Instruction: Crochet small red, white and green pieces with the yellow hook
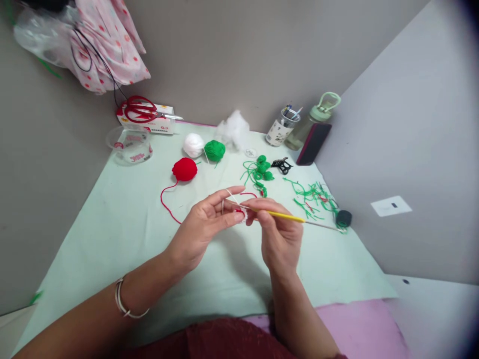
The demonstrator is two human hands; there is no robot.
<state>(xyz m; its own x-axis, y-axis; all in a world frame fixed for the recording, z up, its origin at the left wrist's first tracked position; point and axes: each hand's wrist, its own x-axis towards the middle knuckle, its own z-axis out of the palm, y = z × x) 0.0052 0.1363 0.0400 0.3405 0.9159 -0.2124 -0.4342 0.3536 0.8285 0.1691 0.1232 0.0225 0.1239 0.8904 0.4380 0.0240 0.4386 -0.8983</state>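
My left hand pinches a small white and red crochet piece, with white yarn looped over its index finger. My right hand is closed around a yellow crochet hook whose tip meets the piece. A red yarn ball lies beyond my hands, its strand trailing toward the piece. A white yarn ball and a green yarn ball sit further back on the pale green cloth.
Green crocheted bits and yarn scraps lie to the right, beside a black clip and a dark spool. Stuffing, a pen cup, a bottle, a plastic bowl and red scissors line the back.
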